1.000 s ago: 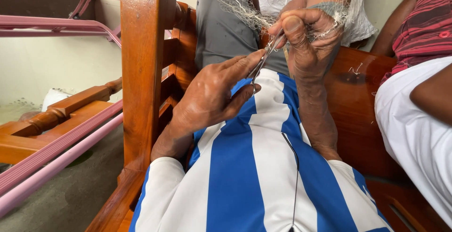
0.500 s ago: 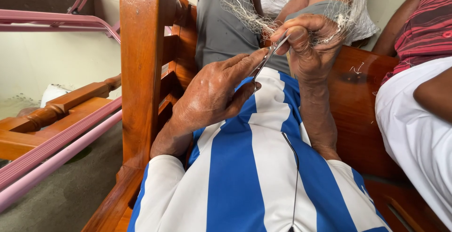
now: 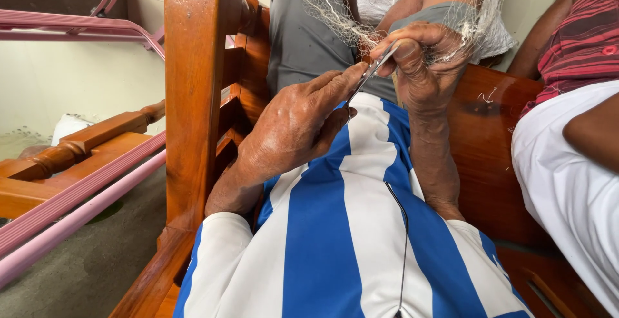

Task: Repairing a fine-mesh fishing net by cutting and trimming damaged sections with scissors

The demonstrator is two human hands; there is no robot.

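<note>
Two bare hands work close together over a lap in blue and white striped cloth (image 3: 335, 228). The left hand (image 3: 290, 131) lies low on the stripes, fingers half curled, thumb and forefinger pinched on the lower end of a thin flat metal needle (image 3: 371, 73). The needle slants up and to the right, its upper end meeting the right hand (image 3: 422, 66). The right hand sits higher, closed in a loose fist around a bunch of fine pale net (image 3: 335, 15), which hangs from above both hands and drapes over the right knuckles.

Just left of the left hand stands a thick varnished wooden post (image 3: 193, 99), leaving only a narrow gap beside the wrist. Further left, pink rails (image 3: 77, 195) and more turned wood slope away. Behind and right of the right hand runs a polished wooden bench (image 3: 490, 137). At the far right sits another person in white cloth (image 3: 567, 182), near the right forearm. A thin dark cord (image 3: 403, 240) trails down the lap below the right wrist.
</note>
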